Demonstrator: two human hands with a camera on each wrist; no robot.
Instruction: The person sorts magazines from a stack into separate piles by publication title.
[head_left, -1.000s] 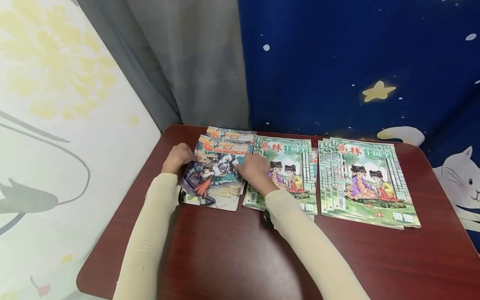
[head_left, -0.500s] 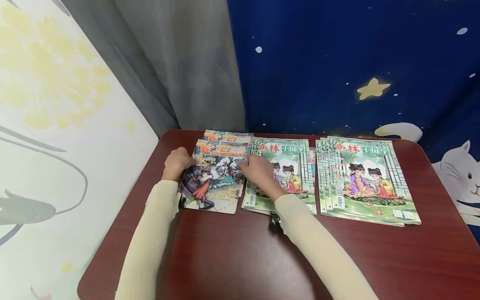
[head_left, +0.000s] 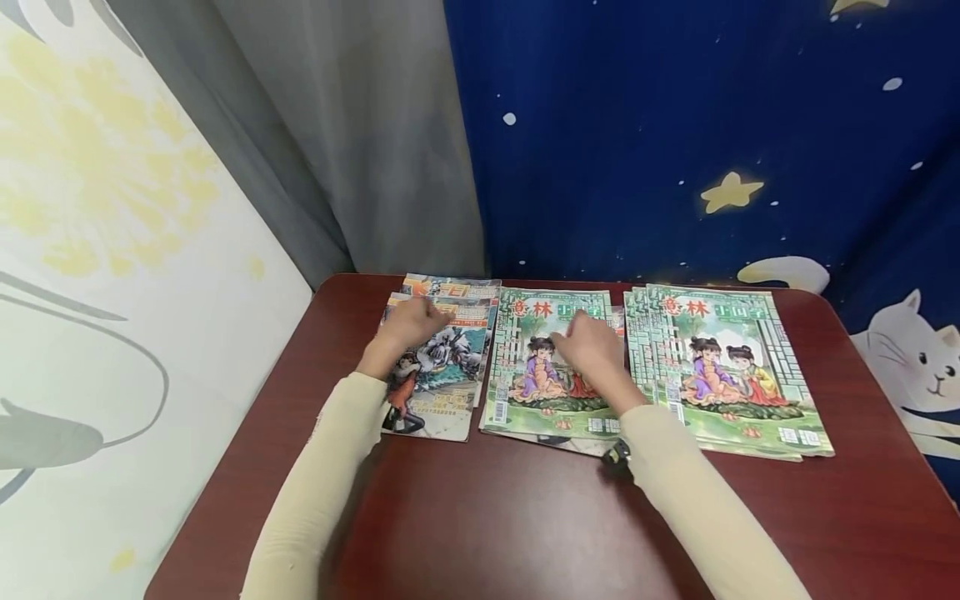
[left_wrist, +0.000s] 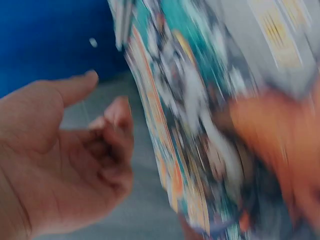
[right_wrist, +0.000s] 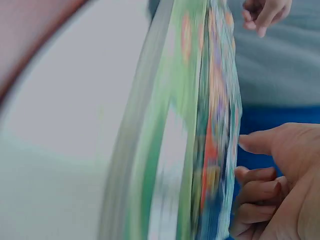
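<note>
On the left of the table lie comic magazines with orange lettering, the front one overlapping another behind it. My left hand is over the front one's upper left part. In the left wrist view this hand has thumb and fingers loosely bent, with nothing between them. My right hand hovers over the middle green magazine, which shows two drawn children. In the right wrist view the right hand is empty, fingers loosely curled, near the blurred magazine covers.
On the right side is a fanned stack of green magazines. Other magazines peek out from under the middle one. The dark red table meets a grey and blue curtain at the back. A white patterned wall is at left.
Both hands have let go of the front comic magazine. The left hand has moved right over its cover, the right hand rightward over the middle green magazine. The head view has shifted slightly.
</note>
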